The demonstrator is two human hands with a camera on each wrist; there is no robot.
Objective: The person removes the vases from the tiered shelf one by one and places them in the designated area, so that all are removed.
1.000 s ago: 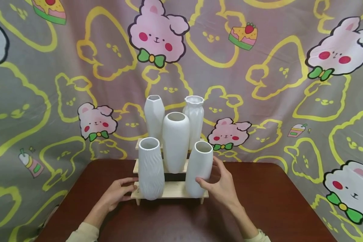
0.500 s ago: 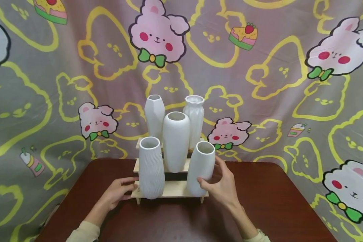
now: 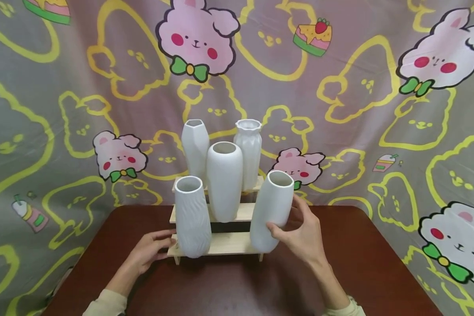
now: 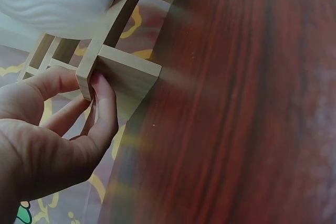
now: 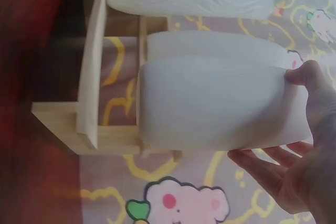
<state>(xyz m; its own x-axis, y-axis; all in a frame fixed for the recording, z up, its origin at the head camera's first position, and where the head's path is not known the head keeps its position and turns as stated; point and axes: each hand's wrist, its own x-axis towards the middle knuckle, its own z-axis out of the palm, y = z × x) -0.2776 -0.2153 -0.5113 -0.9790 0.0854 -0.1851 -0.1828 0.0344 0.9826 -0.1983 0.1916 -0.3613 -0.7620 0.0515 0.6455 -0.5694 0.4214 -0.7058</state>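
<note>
My right hand grips a smooth white vase, thumb on its near side and fingers round the far side. The vase leans right, and in the right wrist view its base stands off the front board. My left hand pinches the left end of the lowest board of a stepped wooden stand, thumb and fingers on either side of the wood. A white vase with wavy ridges stands on that board's left part.
A taller smooth vase stands on the middle step. Behind it are a faceted vase and a frilled-rim vase on the top step. The stand is on a dark red-brown table, before a patterned cloth.
The right hand and its vase have moved right and up from the lowest board, the vase tilting further. The left hand keeps its hold on the stand. The head view has shifted slightly.
</note>
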